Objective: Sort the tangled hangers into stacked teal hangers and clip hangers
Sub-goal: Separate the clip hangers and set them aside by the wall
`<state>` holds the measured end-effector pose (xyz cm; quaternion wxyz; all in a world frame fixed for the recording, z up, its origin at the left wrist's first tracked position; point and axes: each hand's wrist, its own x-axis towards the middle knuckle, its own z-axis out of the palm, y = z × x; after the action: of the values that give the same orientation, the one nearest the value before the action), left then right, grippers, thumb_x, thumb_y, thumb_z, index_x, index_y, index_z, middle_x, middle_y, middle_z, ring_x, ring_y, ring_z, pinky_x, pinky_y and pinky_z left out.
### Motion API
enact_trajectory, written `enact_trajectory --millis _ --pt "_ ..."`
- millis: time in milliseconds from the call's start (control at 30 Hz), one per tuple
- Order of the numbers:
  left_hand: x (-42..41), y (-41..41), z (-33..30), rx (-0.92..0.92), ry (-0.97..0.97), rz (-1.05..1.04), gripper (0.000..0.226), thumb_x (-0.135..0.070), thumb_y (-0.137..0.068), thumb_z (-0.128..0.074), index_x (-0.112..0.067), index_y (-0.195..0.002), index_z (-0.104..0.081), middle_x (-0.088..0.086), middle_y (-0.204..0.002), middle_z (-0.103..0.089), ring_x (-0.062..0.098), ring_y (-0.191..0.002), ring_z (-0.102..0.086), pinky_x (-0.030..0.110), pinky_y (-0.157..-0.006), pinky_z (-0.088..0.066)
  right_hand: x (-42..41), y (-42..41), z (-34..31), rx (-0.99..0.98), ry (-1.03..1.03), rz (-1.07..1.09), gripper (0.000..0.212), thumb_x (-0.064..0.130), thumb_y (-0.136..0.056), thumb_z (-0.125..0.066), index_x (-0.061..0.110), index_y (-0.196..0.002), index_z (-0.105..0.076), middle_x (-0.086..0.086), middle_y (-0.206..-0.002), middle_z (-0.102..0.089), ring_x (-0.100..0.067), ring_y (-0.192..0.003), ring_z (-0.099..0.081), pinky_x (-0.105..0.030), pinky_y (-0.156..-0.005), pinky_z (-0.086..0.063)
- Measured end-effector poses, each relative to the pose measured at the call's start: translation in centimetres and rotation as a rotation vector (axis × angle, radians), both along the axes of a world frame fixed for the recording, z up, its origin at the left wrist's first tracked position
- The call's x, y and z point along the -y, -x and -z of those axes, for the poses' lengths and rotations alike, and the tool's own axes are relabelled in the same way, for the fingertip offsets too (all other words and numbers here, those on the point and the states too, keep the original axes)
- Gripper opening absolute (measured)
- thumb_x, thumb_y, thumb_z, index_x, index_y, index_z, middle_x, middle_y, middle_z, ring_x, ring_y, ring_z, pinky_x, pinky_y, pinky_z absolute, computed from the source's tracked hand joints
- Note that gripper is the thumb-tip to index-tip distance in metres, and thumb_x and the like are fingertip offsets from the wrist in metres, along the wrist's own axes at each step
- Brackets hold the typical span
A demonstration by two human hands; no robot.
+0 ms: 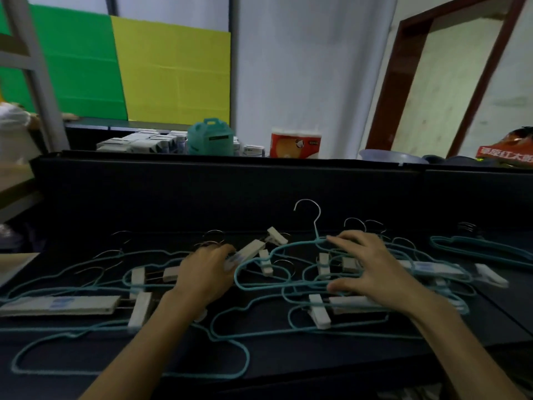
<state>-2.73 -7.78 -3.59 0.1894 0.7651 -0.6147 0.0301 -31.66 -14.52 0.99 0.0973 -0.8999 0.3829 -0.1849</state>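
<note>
My right hand [375, 269] lay spread wide, palm down, on the tangle of hangers [288, 284], fingers straight and splayed over teal wire loops and a clip bar; it pressed rather than held anything. One teal hanger [277, 252] rose from under those fingertips, its silver hook [310, 210] standing up just behind the hand. My left hand [206, 274] sat on the left of that upright hook, knuckles toward me, its fingers bent down among wires beside a white clip hanger [248, 252]; I could not tell whether they gripped anything, since the fingertips were hidden and blurred.

The tangle covered the black table [288, 370] on both sides of the hook. A long clip hanger [62, 305] with white pegs lay far to the hook's left, near the table edge. To the hook's right, well apart from the tangle, a small stack of teal hangers [481, 249] lay flat. Beyond the hook, past the table's raised back wall, stood a teal container [210, 138], a red-and-white paper roll pack [295, 142] and white boxes [141, 142].
</note>
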Motion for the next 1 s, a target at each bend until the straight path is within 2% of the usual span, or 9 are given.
enact_trajectory --millis 233,367,533,767,1000 --pt "0.3 1.7 1.2 -0.069 0.064 -0.106 0.042 -0.042 -0.09 -0.055 -0.026 -0.129 -0.052 -0.001 -0.119 -0.06 0.022 -0.109 -0.054 0.036 -0.077 -0.048 3.8 0.1 1.0 -0.003 0.0 -0.135 0.089 0.062 -0.066 -0.069 0.038 -0.143 -0.03 0.024 -0.126 -0.025 0.008 -0.115 -0.015 -0.019 -0.101 -0.018" --pt "0.2 1.8 1.3 -0.126 0.21 -0.146 0.039 -0.038 -0.089 -0.058 -0.022 -0.125 -0.057 0.001 -0.113 -0.062 0.023 -0.105 -0.053 0.036 -0.077 -0.047 4.3 0.1 1.3 -0.013 0.003 -0.161 0.088 0.062 -0.068 -0.069 0.037 -0.143 -0.03 0.02 -0.129 -0.027 -0.001 -0.121 -0.02 -0.021 -0.103 -0.02" --pt "0.2 2.0 -0.1 -0.078 0.341 -0.161 0.034 -0.031 -0.09 -0.058 -0.025 -0.123 -0.057 -0.002 -0.114 -0.061 0.021 -0.104 -0.05 0.03 -0.066 -0.038 3.7 1.0 1.2 0.015 0.035 -0.137 0.089 0.064 -0.068 -0.068 0.036 -0.143 -0.03 0.017 -0.133 -0.028 -0.003 -0.125 -0.02 -0.022 -0.105 -0.022" --pt "1.9 4.1 -2.0 -0.041 0.387 -0.004 0.032 -0.027 -0.089 -0.06 -0.025 -0.121 -0.059 -0.003 -0.116 -0.062 0.022 -0.102 -0.049 0.031 -0.062 -0.037 0.7 3.8 0.5 0.092 0.102 0.035 0.087 0.061 -0.068 -0.07 0.033 -0.143 -0.035 0.014 -0.134 -0.033 -0.006 -0.125 -0.024 -0.031 -0.109 -0.028" --pt "4.6 10.7 -3.1 -0.063 0.472 0.331 0.032 -0.019 -0.085 -0.068 -0.016 -0.116 -0.063 0.006 -0.109 -0.066 0.03 -0.089 -0.052 0.031 -0.055 -0.036 -5.7 10.2 1.3 0.209 0.137 0.32 0.081 0.062 -0.066 -0.068 0.037 -0.138 -0.039 0.02 -0.127 -0.035 0.002 -0.119 -0.025 -0.019 -0.1 -0.025"
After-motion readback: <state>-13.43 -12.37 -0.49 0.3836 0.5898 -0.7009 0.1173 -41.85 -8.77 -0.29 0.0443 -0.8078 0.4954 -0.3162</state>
